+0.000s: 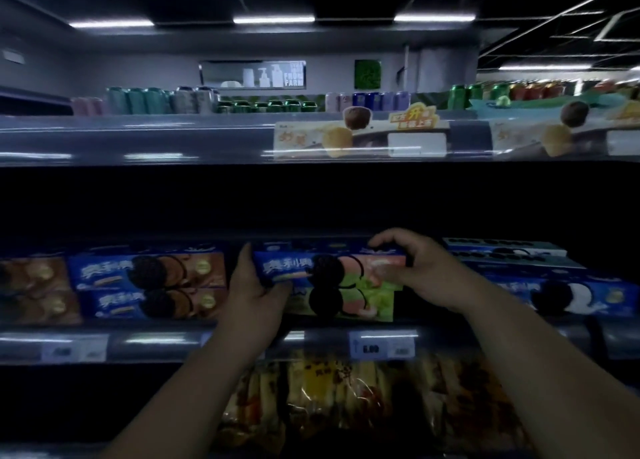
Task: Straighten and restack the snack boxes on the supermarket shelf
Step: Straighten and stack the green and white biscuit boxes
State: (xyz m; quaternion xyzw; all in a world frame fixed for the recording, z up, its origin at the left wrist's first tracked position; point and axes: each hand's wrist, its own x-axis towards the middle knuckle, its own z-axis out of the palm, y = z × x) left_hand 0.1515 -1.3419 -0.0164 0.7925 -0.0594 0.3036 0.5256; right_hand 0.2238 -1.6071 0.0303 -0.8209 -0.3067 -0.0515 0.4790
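Observation:
A blue cookie box with pink and green artwork (332,266) lies on top of a matching box (346,301) in the middle of the shelf. My left hand (254,285) grips the upper box's left end, thumb under its front edge. My right hand (412,268) holds its right end, fingers curled over the top. To the left stand two stacked blue boxes with brown artwork (149,278). To the right lie blue boxes with white cream artwork (554,292), the upper ones set further back.
Brown snack packs (34,289) fill the far left. The shelf rail (156,341) carries price tags (381,346). Below it lie yellow wrapped snack packs (329,396). The top shelf holds cans (156,100) above a cake advert strip (360,136).

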